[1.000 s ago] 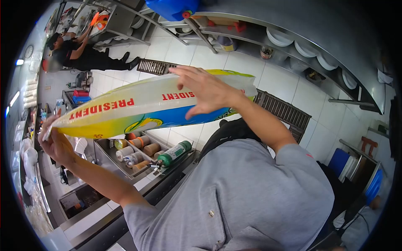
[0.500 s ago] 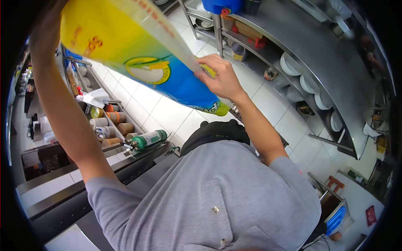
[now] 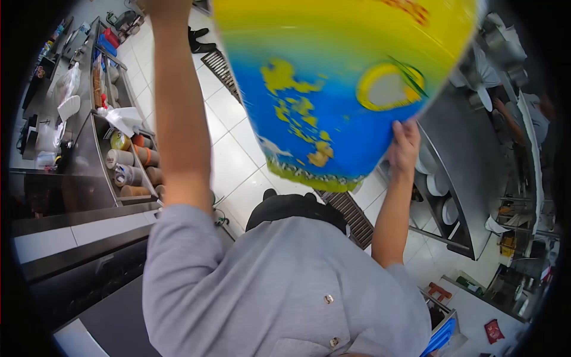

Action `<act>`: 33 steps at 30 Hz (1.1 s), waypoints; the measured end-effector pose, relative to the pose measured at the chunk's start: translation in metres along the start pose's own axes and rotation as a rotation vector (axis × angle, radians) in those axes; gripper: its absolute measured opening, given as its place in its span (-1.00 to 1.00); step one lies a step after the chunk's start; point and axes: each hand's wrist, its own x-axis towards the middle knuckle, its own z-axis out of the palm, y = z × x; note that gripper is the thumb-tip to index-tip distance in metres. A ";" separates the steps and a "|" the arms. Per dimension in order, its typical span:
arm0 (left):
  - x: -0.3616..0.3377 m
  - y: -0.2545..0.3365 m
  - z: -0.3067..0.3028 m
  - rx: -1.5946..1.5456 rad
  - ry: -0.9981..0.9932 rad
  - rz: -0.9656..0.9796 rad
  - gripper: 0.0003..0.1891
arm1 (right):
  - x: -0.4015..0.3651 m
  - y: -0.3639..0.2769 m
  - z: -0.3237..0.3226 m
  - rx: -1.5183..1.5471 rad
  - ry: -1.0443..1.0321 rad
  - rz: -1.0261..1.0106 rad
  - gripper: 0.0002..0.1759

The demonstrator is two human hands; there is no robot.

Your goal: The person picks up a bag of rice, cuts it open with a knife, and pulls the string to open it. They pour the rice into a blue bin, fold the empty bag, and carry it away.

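Observation:
A large printed sack (image 3: 309, 89), yellow at the top and blue below with a green end, hangs in front of me. It looks flat and broad, and its upper end runs past the top of the view. My right hand (image 3: 404, 146) grips its right edge near the lower end, thumb and fingers closed on it. Up at the top edge, left of the sack, my left hand (image 3: 169, 5) is mostly cut off and blurred. Its fingers do not show, so its hold on the sack cannot be made out.
White tiled floor (image 3: 235, 154) with a drain grate (image 3: 351, 217) lies below. On the left stands a rack of containers (image 3: 128, 157). A steel counter (image 3: 470, 172) with stacked white plates (image 3: 437, 178) underneath runs along the right. Another person's dark shoes (image 3: 202, 41) are ahead.
The sack has swung to the right and turned its printed face toward me. My right hand moved right and down with it; my left arm shifted right and rose. The view also turned.

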 end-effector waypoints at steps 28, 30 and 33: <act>-0.196 -0.114 0.143 -0.739 -0.712 -0.437 -0.71 | -0.119 0.010 -0.131 0.230 0.237 0.070 -0.54; -0.199 -0.107 0.145 -0.740 -0.671 -0.400 -0.73 | -0.118 0.013 -0.137 0.220 0.246 0.065 -0.55; -0.187 -0.102 0.147 -0.693 -0.769 -0.358 -0.75 | -0.121 0.017 -0.145 0.223 0.266 0.088 -0.59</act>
